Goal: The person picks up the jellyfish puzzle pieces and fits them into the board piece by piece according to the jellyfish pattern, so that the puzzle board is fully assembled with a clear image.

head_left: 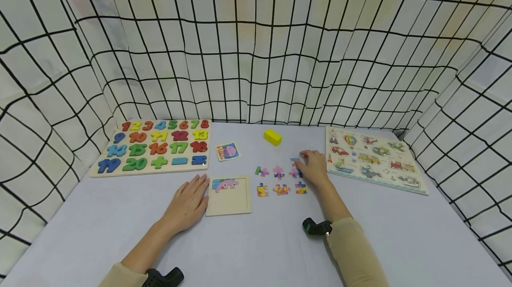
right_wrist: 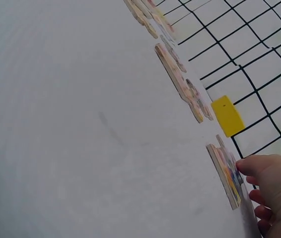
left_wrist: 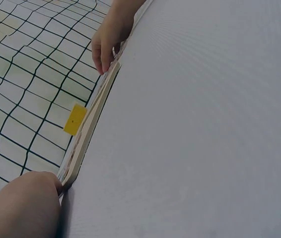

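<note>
My left hand point(head_left: 187, 202) lies flat on the table, its fingers along the left edge of a square wooden puzzle tray point(head_left: 230, 207). Two joined pieces with a pink cartoon figure point(head_left: 226, 184) sit in the tray's upper left. To the right, my right hand point(head_left: 314, 168) bends its thumb and fingers down onto a light-blue puzzle piece point(head_left: 294, 160), partly hidden by them. Loose jigsaw pieces lie in two rows beside the tray, among them a pink piece point(head_left: 278, 171) and a yellow-and-pink piece point(head_left: 282, 189). The right wrist view shows the thumb point(right_wrist: 245, 164) close behind the pieces.
A number board point(head_left: 160, 145) stands at the back left, a vehicle picture board point(head_left: 372, 158) at the right. A small picture card point(head_left: 227, 151) and a yellow block point(head_left: 273, 137) lie toward the back. Black netting point(head_left: 256, 58) encloses the white table point(head_left: 248, 256).
</note>
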The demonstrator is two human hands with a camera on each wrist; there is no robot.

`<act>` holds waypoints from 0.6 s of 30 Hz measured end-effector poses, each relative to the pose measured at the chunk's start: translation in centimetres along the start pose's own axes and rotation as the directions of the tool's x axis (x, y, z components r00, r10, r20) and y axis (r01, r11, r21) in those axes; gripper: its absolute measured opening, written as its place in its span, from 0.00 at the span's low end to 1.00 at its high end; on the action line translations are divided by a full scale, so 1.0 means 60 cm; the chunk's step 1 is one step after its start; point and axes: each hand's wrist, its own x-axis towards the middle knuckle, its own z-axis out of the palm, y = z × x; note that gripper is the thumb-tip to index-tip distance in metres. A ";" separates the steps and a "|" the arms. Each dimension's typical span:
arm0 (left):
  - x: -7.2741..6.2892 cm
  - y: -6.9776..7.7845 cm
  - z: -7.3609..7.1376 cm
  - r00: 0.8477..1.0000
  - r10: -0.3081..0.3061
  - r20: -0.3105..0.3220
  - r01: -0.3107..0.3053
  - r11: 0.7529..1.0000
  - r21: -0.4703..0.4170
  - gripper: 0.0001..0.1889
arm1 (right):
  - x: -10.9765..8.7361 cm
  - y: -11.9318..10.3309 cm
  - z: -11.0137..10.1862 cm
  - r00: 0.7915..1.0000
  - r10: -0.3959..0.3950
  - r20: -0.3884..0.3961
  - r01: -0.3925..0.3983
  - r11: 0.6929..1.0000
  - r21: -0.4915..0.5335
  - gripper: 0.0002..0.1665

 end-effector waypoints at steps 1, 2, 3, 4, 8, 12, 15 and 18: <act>0.000 0.000 0.000 1.000 0.000 -0.001 0.000 1.000 -0.001 0.28 | 0.000 0.002 0.001 1.000 0.001 0.004 0.000 1.000 -0.020 0.21; 0.001 0.000 0.001 1.000 0.002 0.000 -0.002 1.000 0.000 0.28 | 0.000 0.003 0.002 1.000 0.002 0.008 -0.002 0.999 -0.035 0.20; 0.001 0.000 0.001 1.000 0.001 0.004 -0.001 1.000 -0.001 0.28 | 0.000 0.005 0.002 1.000 0.001 0.009 0.000 0.999 -0.052 0.19; 0.002 0.000 0.001 1.000 -0.001 0.007 0.001 1.000 -0.002 0.28 | 0.001 0.005 0.002 1.000 0.002 0.010 -0.001 0.998 -0.063 0.19; 0.007 0.000 0.000 1.000 -0.007 0.018 0.007 1.000 -0.002 0.28 | 0.000 0.003 0.000 1.000 -0.013 0.005 0.014 0.994 -0.105 0.16; 0.006 0.001 -0.002 1.000 -0.014 0.020 0.014 1.000 -0.007 0.28 | -0.001 0.002 0.002 1.000 -0.030 0.005 0.030 0.991 -0.132 0.15; 0.003 0.001 -0.002 1.000 -0.016 0.023 0.016 1.000 -0.007 0.28 | -0.002 0.002 0.005 1.000 -0.013 0.012 0.014 0.990 -0.142 0.16; 0.000 0.002 -0.001 1.000 -0.013 0.021 0.013 1.000 -0.010 0.28 | -0.003 -0.001 0.009 1.000 0.018 0.020 -0.015 0.990 -0.140 0.14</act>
